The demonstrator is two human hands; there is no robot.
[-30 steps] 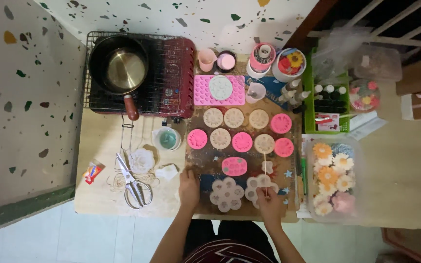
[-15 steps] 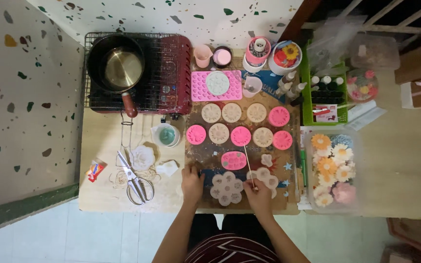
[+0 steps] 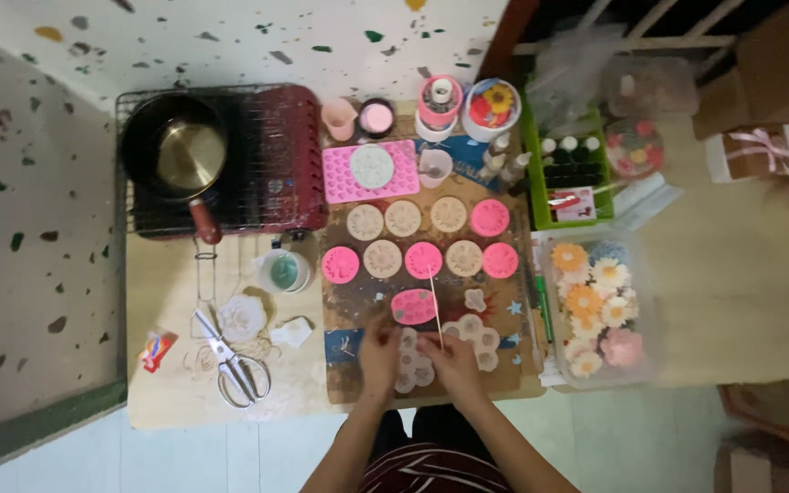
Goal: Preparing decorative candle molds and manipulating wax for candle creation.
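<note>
Both my forearms come up from the bottom edge and meet over the near side of the brown work board (image 3: 349, 301). My left hand (image 3: 379, 351) lies flat, fingers loose, on the left part of the pale flower mould (image 3: 413, 361), pressing it down without gripping. My right hand (image 3: 449, 358) is pinched around the lower end of a thin wooden stick (image 3: 434, 306), which rises slightly tilted away from me, its tip near the pink round mould (image 3: 424, 260) in the middle row. A second pale flower mould (image 3: 477, 333) sits just beside my right hand, and the pink oval mould (image 3: 413, 307) lies just beyond my fingers.

Half a second ago my hands were apart, the left resting on the board to the left of the flower mould and the right holding the stick between the two pale moulds. Now both have closed in over the left flower mould and nearly touch. The view has also shifted, so the pan (image 3: 175, 151) and scissors (image 3: 230, 365) sit further left in the picture.
</note>
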